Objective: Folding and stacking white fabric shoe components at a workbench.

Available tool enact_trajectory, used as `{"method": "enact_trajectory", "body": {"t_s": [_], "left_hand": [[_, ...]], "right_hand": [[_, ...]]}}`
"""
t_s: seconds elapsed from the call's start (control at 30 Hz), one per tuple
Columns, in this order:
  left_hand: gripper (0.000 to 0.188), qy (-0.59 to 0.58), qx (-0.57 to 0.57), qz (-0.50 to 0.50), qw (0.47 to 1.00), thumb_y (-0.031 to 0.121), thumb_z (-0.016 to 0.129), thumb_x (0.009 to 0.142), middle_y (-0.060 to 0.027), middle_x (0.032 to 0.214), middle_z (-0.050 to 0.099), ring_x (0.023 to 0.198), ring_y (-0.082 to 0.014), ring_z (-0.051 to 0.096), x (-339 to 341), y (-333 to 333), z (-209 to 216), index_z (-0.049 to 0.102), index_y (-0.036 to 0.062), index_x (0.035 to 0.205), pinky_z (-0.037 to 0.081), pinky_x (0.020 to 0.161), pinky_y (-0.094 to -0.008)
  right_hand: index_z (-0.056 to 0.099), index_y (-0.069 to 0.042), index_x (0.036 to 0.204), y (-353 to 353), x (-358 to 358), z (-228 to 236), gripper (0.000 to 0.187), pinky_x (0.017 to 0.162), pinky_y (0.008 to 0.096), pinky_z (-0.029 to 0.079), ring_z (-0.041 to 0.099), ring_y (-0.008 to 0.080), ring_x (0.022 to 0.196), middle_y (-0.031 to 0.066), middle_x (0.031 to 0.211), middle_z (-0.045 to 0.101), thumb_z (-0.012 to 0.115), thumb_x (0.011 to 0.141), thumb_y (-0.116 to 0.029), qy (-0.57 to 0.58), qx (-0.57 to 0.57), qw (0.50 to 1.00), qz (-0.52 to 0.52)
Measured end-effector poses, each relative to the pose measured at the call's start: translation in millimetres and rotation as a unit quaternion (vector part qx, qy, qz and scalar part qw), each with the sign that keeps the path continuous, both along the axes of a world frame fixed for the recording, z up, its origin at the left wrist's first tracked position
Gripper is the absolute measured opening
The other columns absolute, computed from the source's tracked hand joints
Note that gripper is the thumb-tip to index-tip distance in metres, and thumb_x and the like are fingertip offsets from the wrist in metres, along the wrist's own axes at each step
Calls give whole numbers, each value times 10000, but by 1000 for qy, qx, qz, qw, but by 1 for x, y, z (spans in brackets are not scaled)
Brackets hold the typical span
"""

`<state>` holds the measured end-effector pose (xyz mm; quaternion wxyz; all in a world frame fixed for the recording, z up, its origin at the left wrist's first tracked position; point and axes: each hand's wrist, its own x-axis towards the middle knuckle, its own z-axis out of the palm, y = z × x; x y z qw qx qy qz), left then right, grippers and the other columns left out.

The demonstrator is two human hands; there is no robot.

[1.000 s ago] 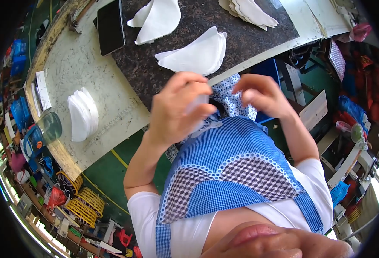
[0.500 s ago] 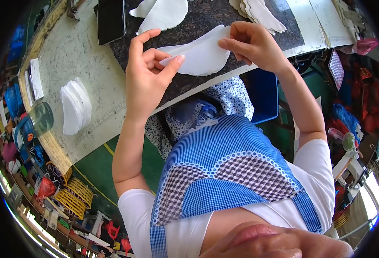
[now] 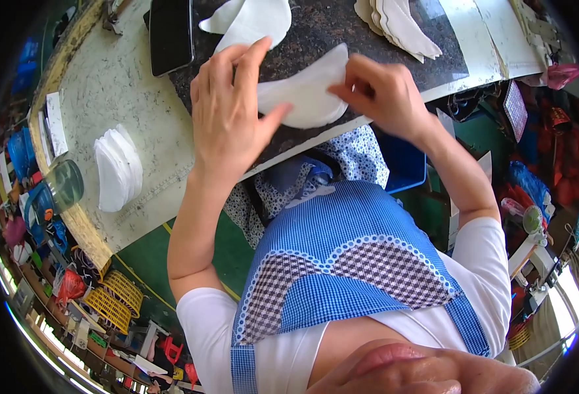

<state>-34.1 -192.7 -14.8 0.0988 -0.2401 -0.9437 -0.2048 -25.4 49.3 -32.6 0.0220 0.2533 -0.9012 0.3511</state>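
A white, curved, leaf-shaped piece of thin sheet material point(image 3: 308, 98) is held over the dark speckled slab point(image 3: 342, 26). My right hand point(image 3: 385, 92) pinches its right edge between thumb and bent fingers. Over its left end is my left hand point(image 3: 232, 108), fingers stretched out and thumb spread away, the thumb tip at the sheet's face. Those fingers cover the piece's left tip. Just beyond lie more white curved pieces point(image 3: 257, 23). A fanned stack of off-white pieces point(image 3: 394, 26) rests at the far right of the slab.
A neat pile of white pieces point(image 3: 117, 167) sits on the worn pale table point(image 3: 151, 125) at left. A black phone point(image 3: 171, 36) lies by the slab's left edge. A clear greenish container point(image 3: 65, 182) stands near the table's left rim. Below the table edge is a blue bin point(image 3: 407, 164).
My left hand has unpinched the sheet's left end and turned, its fingers now straighter. My right hand has moved slightly nearer to me, still gripping the right edge.
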Motion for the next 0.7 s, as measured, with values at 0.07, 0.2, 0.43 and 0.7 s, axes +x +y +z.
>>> {"method": "enact_trajectory", "body": {"t_s": [0.07,0.2,0.43,0.7], "left_hand": [[610,-4,149,-94,984,156,835,649,-105,1107,608,990,-304,616,4,4,18,569,78,1192,461,912,-428],[270,-148,133,-303,932,75,783,613,-78,909,672,958,-279,650,19,-21,47,692,50,866,496,917,-462],[93,-211,260,-440,833,126,736,672,5,889,709,1170,-290,612,14,-18,61,704,101,756,369,1077,-520],[273,-6,325,-73,943,-50,524,880,-125,1127,668,993,-197,645,-1,-39,2,646,0,1119,500,887,-298]], "right_hand": [[585,-88,812,-9,15,16,215,493,299,474,614,202,545,64,651,594,767,810,-202,58,-26,994,83],[665,-23,979,4,33,40,473,422,245,415,565,140,487,49,670,608,839,748,-398,160,-67,973,150],[325,-65,1461,-9,47,12,758,658,214,527,654,128,825,134,1026,672,720,868,-324,-452,-458,759,95],[371,-72,1348,-24,34,-22,539,643,261,569,680,169,782,153,980,678,685,915,-136,-240,-376,877,-176]]}}
